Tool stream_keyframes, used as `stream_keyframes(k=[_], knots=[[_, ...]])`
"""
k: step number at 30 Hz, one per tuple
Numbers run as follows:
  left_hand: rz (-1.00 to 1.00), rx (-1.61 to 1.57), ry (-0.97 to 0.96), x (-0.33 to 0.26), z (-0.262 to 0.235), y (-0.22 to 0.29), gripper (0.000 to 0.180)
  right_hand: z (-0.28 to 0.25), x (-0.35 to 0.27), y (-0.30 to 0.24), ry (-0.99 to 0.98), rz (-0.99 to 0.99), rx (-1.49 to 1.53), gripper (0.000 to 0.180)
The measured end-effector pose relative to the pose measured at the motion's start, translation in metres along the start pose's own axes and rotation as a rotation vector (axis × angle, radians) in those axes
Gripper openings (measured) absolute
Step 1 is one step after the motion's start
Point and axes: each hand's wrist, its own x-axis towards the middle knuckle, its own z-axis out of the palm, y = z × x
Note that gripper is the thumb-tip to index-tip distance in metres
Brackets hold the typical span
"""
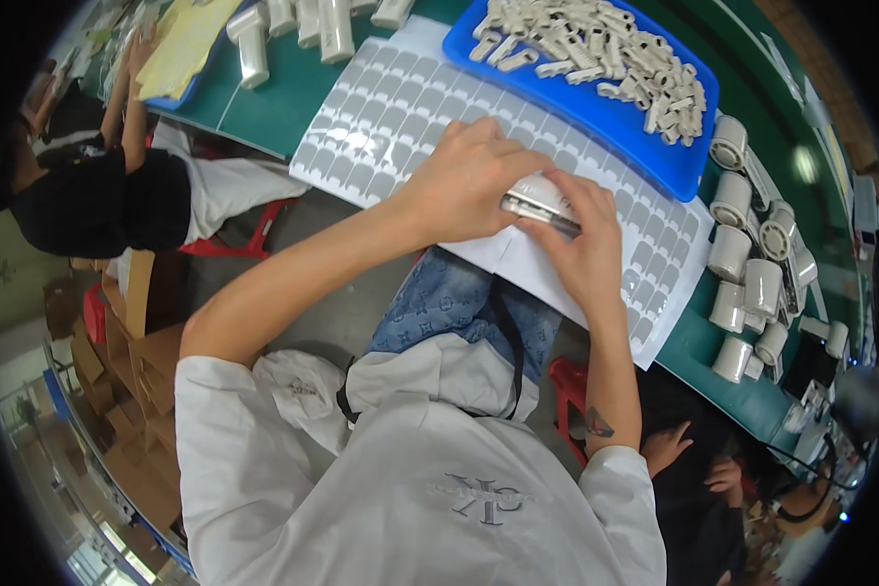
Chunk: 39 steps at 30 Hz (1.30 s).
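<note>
Both my hands are closed around one white plastic part point(542, 198), held just above the near edge of the table. It has a rounded, glossy face and a dark gap along its near side. My left hand point(469, 181) grips its left end from above, with the fingers curled over. At its right end, the fingers and thumb of my right hand point(586, 230) clasp it. Much of the part is hidden by my fingers. Beneath my hands lies a large white sheet point(400, 83) with rows of grey rounded stickers.
A blue tray point(698, 184) of small off-white plastic pieces point(645, 59) overlaps the sheet's far side. White cylinder-headed housings with handles point(731, 252) stand at the right, with similar ones point(253, 54) at the far left. People sit on both sides; cardboard boxes point(151, 381) are behind left.
</note>
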Motion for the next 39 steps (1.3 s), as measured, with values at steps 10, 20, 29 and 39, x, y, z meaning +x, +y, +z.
stream_keyframes(k=[10, 20, 29, 39], knots=[[-0.103, -0.044, 0.066, 0.001, 0.002, 0.003, 0.045, -0.002, 0.007, -0.013, -0.023, 0.347, 0.214, 0.050], [0.010, 0.023, -0.051, 0.011, -0.004, -0.007, 0.048, -0.009, 0.003, -0.006, -0.064, 0.001, -0.051, 0.055], [-0.055, 0.078, -0.317, 0.039, -0.016, -0.003, 0.042, -0.010, 0.002, -0.005, -0.077, 0.076, 0.029, 0.052], [-0.091, 0.065, -0.249, 0.034, -0.011, 0.001, 0.037, -0.009, -0.002, -0.001, -0.082, 0.148, 0.122, 0.053]])
